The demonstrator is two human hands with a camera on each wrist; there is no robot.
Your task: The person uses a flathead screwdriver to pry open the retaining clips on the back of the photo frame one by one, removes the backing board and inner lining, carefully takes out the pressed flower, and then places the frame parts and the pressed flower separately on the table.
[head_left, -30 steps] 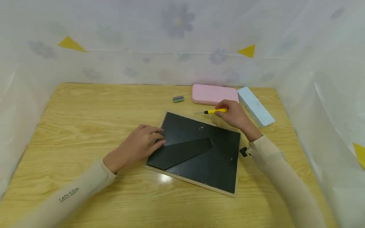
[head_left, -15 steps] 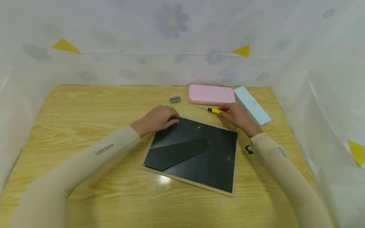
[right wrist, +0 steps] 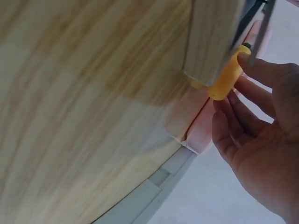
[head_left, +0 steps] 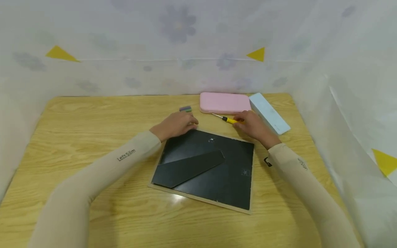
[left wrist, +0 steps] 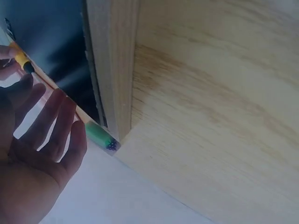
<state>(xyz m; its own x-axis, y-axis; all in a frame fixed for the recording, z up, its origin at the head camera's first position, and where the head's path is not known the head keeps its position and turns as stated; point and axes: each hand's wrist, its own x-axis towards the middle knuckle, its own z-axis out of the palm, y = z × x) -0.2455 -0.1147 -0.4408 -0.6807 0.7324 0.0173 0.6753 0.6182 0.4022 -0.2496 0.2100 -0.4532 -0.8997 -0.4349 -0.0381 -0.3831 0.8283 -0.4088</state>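
In the head view a picture frame [head_left: 235,182] lies face down, its black backing and folded stand leg [head_left: 189,168] uppermost. My left hand [head_left: 177,124] is at its far left corner, fingers bent over the far edge. The left wrist view shows those fingers [left wrist: 60,119] spread and loosely bent, pinching nothing; whether they touch the edge I cannot tell. Beyond the far right part of the frame, my right hand [head_left: 254,127] holds a screwdriver [head_left: 230,120] by its yellow handle. The right wrist view has the thumb and fingers around that handle [right wrist: 228,77]. Its metal shaft points far left.
Behind the screwdriver lies a pink case [head_left: 224,102], with a pale blue box [head_left: 270,113] at its right. A small green and grey piece [head_left: 185,109] is just behind my left hand. A small black item [head_left: 267,162] lies right of the frame on the wooden table [head_left: 93,120].
My left hand has moved from the frame's left side up to its far left corner. The screwdriver stays in my right hand, its shaft now angled further away from me.
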